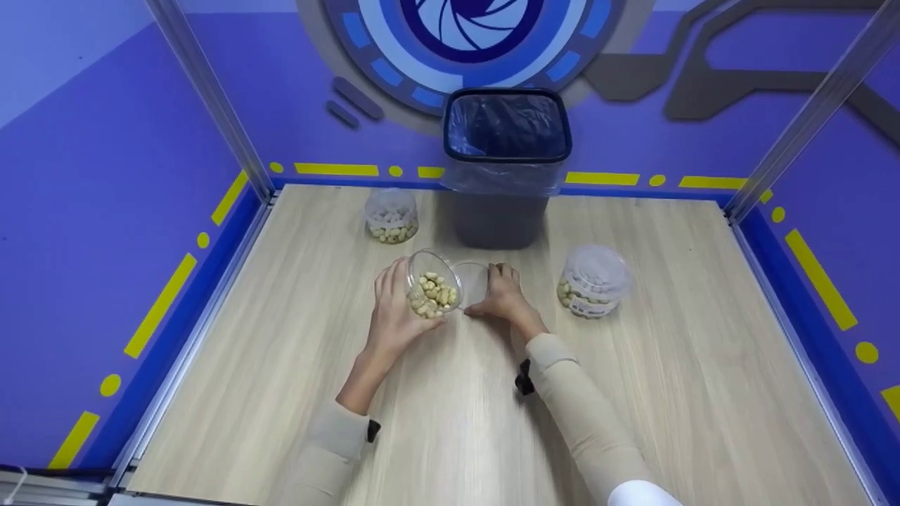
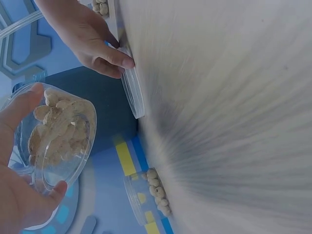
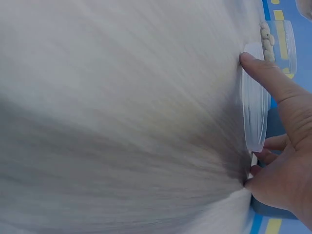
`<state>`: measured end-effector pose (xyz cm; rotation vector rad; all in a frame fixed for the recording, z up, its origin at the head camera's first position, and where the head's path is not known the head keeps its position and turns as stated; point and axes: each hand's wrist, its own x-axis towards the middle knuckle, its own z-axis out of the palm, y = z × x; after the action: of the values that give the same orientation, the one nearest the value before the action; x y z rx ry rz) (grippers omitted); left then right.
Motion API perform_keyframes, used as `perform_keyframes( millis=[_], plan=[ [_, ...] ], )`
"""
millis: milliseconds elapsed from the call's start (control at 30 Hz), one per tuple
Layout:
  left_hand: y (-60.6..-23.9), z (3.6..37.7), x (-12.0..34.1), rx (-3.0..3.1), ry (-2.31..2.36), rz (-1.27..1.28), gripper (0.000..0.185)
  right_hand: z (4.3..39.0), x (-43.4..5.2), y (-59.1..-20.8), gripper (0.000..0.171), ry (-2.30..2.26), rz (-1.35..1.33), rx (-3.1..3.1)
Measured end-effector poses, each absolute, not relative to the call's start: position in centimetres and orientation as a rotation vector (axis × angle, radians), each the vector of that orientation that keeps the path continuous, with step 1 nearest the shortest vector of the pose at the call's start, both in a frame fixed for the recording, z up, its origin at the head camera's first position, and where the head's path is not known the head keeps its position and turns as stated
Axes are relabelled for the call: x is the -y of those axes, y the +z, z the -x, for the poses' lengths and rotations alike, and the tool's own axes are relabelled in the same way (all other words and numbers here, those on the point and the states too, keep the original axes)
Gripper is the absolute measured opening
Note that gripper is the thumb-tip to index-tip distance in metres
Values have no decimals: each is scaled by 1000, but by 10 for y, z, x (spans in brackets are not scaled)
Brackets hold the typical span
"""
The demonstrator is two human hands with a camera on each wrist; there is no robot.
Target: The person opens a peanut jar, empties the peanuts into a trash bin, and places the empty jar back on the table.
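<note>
My left hand [image 1: 394, 315] grips a clear plastic jar [image 2: 91, 141] from its left side, with the fingers and thumb around the wall. The jar is tilted, its open mouth facing the head camera, and pale peanuts [image 1: 432, 292] lie inside. Just to the right, my right hand [image 1: 505, 294] holds a round translucent lid [image 3: 254, 97] by its edge between thumb and fingers. That lid [image 1: 472, 280] sits low at the tabletop, partly behind the jar in the head view. The right wrist view shows the thumb at one side of the rim and fingertips at the other.
A lidded jar of peanuts [image 1: 594, 281] stands to the right. Another jar of peanuts [image 1: 391, 216] stands at the back left. Behind the hands is a dark bin [image 1: 499, 218] with a clear liner. Purple panels [image 1: 140, 211] surround the wooden table [image 1: 703, 393] on three sides.
</note>
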<state>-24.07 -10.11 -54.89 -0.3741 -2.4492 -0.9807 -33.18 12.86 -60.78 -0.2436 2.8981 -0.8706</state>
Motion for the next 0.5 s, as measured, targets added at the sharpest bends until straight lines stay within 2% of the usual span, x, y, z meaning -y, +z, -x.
perform_keyframes(
  millis=[333,500],
  plan=[
    [-547,242,100,2492,-970,345,125,329,-134,-598,120,-830,308,-2849],
    [-547,243,100,2473,-985,329,125,328,-140,-569,100,-1066,307,-2813]
  ],
)
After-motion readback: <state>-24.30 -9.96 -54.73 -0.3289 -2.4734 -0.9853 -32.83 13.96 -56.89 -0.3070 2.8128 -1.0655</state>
